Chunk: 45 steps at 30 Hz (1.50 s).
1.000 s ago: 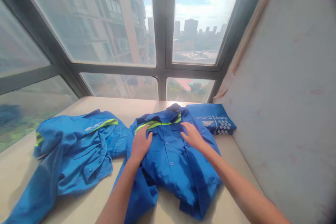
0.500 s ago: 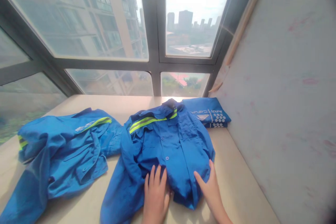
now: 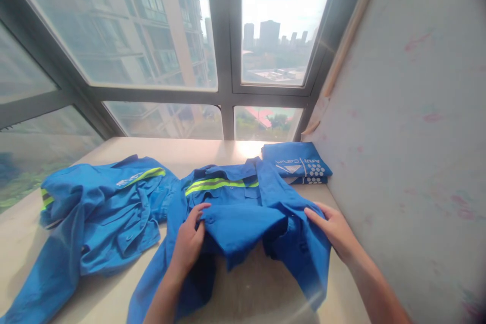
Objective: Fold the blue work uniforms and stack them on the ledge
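A blue work jacket (image 3: 243, 223) with a yellow-green reflective stripe across its chest lies in front of me, its lower front lifted off the surface. My left hand (image 3: 192, 235) is closed on the jacket's front edge at the left, thumb and fingers pinching the cloth. On the right side, my right hand (image 3: 332, 228) grips the jacket near its sleeve, which hangs down toward me. The fingers of the right hand are partly hidden behind the fabric. The jacket's collar points toward the window.
A second blue jacket (image 3: 110, 212) lies crumpled at the left, close to the first one. A folded blue item with white print (image 3: 292, 159) sits at the back right by the wall (image 3: 410, 152). Window frames (image 3: 159, 95) border the pale surface (image 3: 193, 146) at the back.
Both hands have taken hold of the jacket and raised its lower front. My left hand moved up and left, my right hand up and right. The right sleeve now hangs outward.
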### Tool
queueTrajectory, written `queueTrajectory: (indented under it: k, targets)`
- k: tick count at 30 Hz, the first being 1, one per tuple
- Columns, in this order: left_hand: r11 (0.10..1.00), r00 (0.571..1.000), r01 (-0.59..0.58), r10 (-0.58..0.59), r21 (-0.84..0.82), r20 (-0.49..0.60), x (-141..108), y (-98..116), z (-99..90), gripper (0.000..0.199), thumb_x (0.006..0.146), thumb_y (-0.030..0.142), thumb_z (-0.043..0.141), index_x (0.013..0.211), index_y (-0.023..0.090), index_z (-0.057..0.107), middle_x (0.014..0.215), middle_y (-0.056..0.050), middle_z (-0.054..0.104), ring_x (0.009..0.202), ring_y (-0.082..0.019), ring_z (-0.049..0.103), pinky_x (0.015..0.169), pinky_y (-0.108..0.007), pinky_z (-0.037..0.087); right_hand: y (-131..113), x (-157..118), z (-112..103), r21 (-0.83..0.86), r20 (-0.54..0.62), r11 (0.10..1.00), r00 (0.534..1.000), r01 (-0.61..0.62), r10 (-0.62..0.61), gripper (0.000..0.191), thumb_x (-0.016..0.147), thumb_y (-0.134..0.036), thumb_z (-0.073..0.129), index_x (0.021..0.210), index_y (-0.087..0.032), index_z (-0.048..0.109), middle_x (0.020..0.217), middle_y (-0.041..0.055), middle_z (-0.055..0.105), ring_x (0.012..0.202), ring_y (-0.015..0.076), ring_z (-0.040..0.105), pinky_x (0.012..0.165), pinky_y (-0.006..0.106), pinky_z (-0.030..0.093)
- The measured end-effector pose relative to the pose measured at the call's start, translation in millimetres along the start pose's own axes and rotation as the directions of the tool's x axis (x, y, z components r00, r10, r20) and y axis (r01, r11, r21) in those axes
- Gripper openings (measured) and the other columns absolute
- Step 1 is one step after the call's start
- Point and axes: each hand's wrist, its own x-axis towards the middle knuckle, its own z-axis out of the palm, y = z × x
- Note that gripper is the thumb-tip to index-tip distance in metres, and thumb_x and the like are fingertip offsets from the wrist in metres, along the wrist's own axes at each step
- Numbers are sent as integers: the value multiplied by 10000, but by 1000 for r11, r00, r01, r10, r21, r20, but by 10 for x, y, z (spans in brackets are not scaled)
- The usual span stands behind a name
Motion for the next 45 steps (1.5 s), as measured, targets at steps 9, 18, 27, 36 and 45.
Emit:
queueTrajectory:
  k: [9, 18, 27, 36, 45]
  targets:
    - [943, 930, -71, -55, 325, 363, 516, 10, 586, 424, 955, 436, 401, 1125, 181, 694, 1133, -127, 720, 1039, -266, 663, 976, -380, 477, 281, 691, -624, -793, -150, 605, 939, 73, -310, 400, 867, -409, 550, 1115, -142, 715, 1130, 165, 715, 1054, 344, 662, 921, 445, 510]
    - [705, 916, -119, 349, 699, -196, -875, -225, 479, 279, 941, 298, 506, 1111, 176, 690, 1106, -127, 699, 975, -263, 639, 864, -390, 463, 1441, -689, 859, -801, 125, 427, 815, 419, -566, 510, 952, -359, 525, 1441, -222, 468, 1437, 124, 539, 1285, 290, 542, 1039, 457, 482]
    - [507, 986, -94, 163, 857, 12, -1004, -1087, 104, 457, 944, 205, 378, 1319, 152, 634, 1395, -194, 582, 1268, -363, 523, 1002, -567, 391, 1991, -593, 874, -815, 207, 350, 797, 461, -567, 582, 887, -208, 500, 1468, -234, 476, 1550, 106, 425, 1426, 349, 390, 1129, 567, 360]
    - [634, 990, -144, 85, 760, 116, 20, -1039, -391, 432, 904, 180, 389, 1232, 207, 669, 1216, -151, 683, 1153, -280, 609, 978, -444, 466, 1734, 31, 339, -782, 288, 334, 781, 526, -554, 539, 837, -30, 408, 1291, -202, 643, 1454, 102, 539, 1384, 302, 441, 1092, 517, 430]
    - [772, 958, -259, 280, 581, 56, -845, -1125, 114, 432, 916, 425, 536, 1268, 188, 618, 1269, -130, 649, 1141, -278, 627, 984, -422, 512, 1896, -378, 439, -756, 253, 375, 767, 537, -589, 506, 911, -350, 581, 1385, -176, 563, 1352, 132, 619, 1221, 296, 594, 1020, 466, 513]
